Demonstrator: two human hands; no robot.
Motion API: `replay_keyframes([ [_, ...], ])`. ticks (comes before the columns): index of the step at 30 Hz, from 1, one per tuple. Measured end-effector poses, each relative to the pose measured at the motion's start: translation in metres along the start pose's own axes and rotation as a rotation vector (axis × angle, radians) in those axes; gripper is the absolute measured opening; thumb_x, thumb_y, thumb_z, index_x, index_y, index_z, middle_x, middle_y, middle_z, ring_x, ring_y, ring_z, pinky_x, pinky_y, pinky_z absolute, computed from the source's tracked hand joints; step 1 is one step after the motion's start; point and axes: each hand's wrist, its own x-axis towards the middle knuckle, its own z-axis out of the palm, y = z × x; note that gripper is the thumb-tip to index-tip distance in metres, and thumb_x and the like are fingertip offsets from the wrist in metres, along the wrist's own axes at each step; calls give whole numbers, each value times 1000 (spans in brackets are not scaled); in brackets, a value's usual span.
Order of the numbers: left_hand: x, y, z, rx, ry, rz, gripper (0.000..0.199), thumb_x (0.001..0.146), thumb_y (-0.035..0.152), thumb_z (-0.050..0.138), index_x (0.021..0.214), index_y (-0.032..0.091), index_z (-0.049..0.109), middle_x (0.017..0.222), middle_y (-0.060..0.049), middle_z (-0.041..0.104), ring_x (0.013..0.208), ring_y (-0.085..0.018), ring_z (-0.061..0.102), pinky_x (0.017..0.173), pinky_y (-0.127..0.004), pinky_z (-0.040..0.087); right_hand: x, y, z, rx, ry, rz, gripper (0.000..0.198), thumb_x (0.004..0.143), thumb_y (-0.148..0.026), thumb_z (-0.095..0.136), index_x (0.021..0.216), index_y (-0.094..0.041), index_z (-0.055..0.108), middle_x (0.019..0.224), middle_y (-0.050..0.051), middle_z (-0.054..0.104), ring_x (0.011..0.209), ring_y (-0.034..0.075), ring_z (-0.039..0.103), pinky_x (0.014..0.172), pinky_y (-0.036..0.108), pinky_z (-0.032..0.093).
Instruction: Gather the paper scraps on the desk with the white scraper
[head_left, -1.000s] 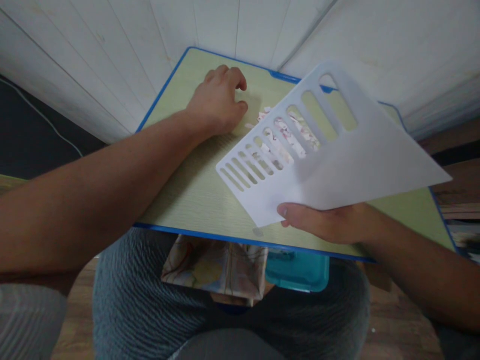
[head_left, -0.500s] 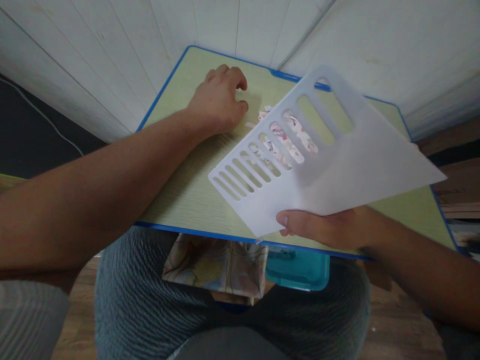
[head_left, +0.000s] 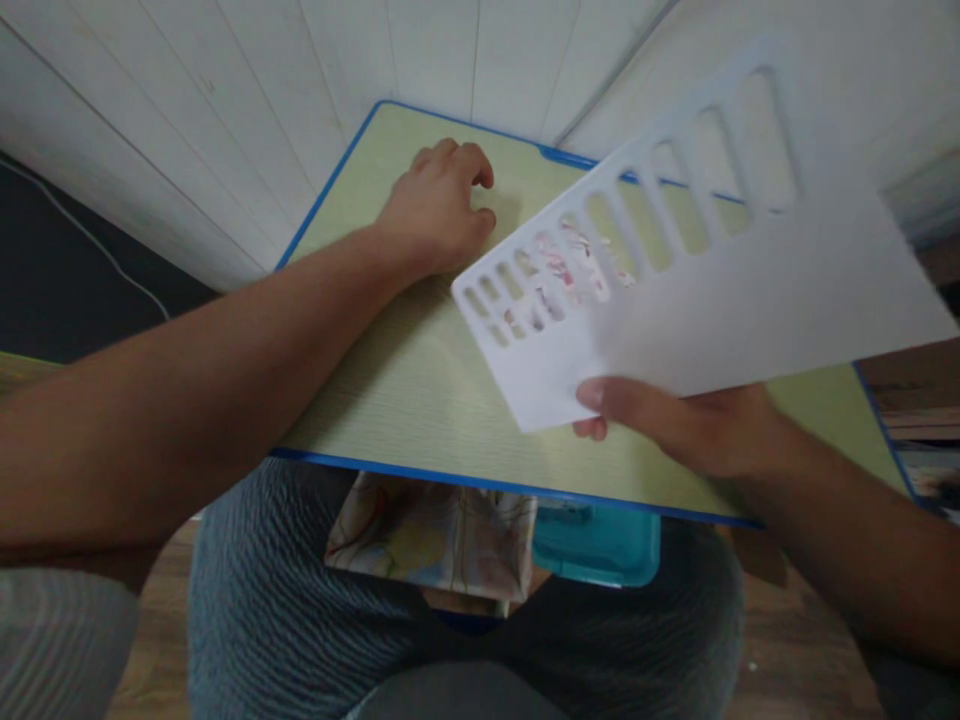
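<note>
My right hand (head_left: 675,420) pinches the lower edge of a white sheet (head_left: 720,300) with a row of rounded slots, its thumb on top. The sheet is tilted above the tabletop and rises to the right. Through its slots, small pinkish-white paper scraps (head_left: 592,260) show on the table; the rest of the pile is hidden behind it. My left hand (head_left: 442,205) rests on the far left part of the table, fingers loosely bent and thumb apart, with nothing seen between them. The sheet's left corner is close to my left wrist.
The pale green table (head_left: 420,390) has a blue rim and stands against a white plank wall (head_left: 420,50). Under its near edge, by my knees, are a patterned cloth item (head_left: 427,540) and a teal plastic container (head_left: 607,545). A grey cable (head_left: 615,75) runs down the wall.
My right hand has raised the slotted sheet and shifted it up and to the right, so its far end now overlaps the wall. My left hand stays in place.
</note>
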Motion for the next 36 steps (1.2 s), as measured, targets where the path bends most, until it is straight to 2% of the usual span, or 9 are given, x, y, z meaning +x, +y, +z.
replay_keyframes([
  [1,-2,3,-1,31,1,-22,45,89,36,70,133,44,75,149,-5,73,148,-41,57,132,-61,48,3,5,-7,-6,47,-13,33,99,-34,78,67,-30,75,66,-2,78,61,23,76,68,38,66],
  [4,-6,11,-3,106,-7,-68,49,94,29,65,142,29,74,157,-14,67,153,-40,57,133,-57,49,12,17,-35,-103,213,-25,41,103,-41,81,64,-30,71,65,0,76,62,24,73,74,41,66],
  [6,-7,12,-3,128,-6,-72,49,96,26,63,145,24,73,157,-17,67,153,-40,57,133,-56,48,14,23,-52,-181,199,-19,43,102,-49,84,65,-30,72,67,1,77,64,25,73,80,44,66],
  [9,-6,9,-1,126,-2,-52,45,98,26,64,142,27,73,156,-15,67,152,-40,59,133,-56,47,10,27,-65,-263,139,-14,44,101,-59,86,68,-31,75,69,2,79,67,27,75,82,46,66],
  [12,-5,7,-1,120,-1,-45,45,98,25,65,142,25,73,157,-16,67,152,-41,58,134,-57,47,3,29,-62,-296,143,4,44,99,-60,85,68,-31,76,70,3,80,67,28,75,76,45,66],
  [17,-6,10,-1,141,-16,-56,47,99,24,65,145,23,72,158,-17,67,155,-40,58,135,-55,46,2,31,-51,-260,191,25,33,94,-45,85,65,-31,75,65,1,78,60,25,74,66,40,64],
  [21,-6,9,-1,119,6,-37,45,98,26,65,143,26,72,157,-16,67,152,-40,59,133,-58,47,10,28,-45,-207,162,68,31,89,-34,85,62,-30,71,60,0,74,55,23,69,60,37,61],
  [29,-7,14,-3,126,-13,-66,46,101,28,63,146,26,71,159,-16,65,156,-39,56,135,-55,46,16,18,-28,-15,105,140,27,85,-30,84,61,-28,71,59,2,73,54,23,70,53,35,60],
  [36,-7,15,-4,115,-6,-66,45,100,26,65,144,25,72,159,-16,66,155,-39,56,135,-54,45,14,24,-34,13,291,37,31,89,-28,83,61,-27,69,60,0,72,51,20,67,51,33,56],
])
